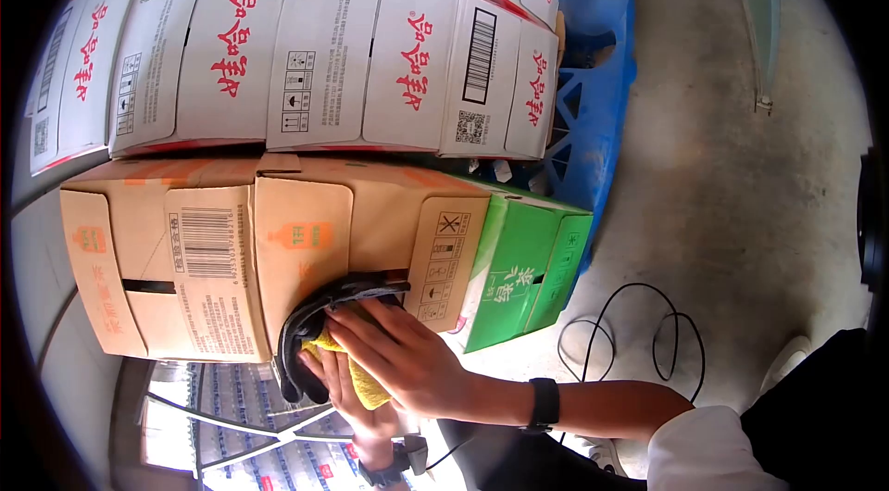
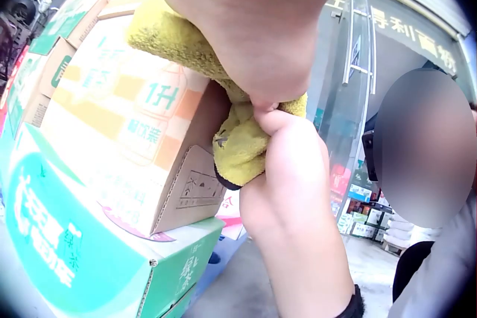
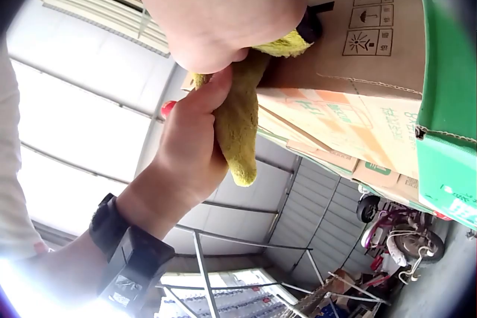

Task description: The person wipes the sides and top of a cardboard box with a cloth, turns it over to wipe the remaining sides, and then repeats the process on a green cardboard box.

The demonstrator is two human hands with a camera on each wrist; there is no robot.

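Observation:
A bunched cloth (image 1: 370, 387), yellow and fuzzy on one face with black along its outer part, lies between my hands against the brown carton (image 1: 370, 213). My right hand (image 1: 403, 361), with a black band at its wrist, grips it from above in the head view. Just below, my left hand (image 1: 341, 389) holds the yellow side. A loose yellow end hangs beside the left thumb in the right wrist view. In the left wrist view, one yellow fold (image 2: 175, 42) reaches out over the carton's printed face. Parts of the cloth are hidden behind the fingers.
White cartons with red lettering (image 1: 324, 56) are stacked beside the brown one, by a blue pallet (image 1: 607, 120). The brown carton sits on a green carton (image 2: 82, 221). A black cable (image 1: 639, 287) loops across the floor. Another person (image 2: 440, 273) stands near a glass door (image 2: 361, 49).

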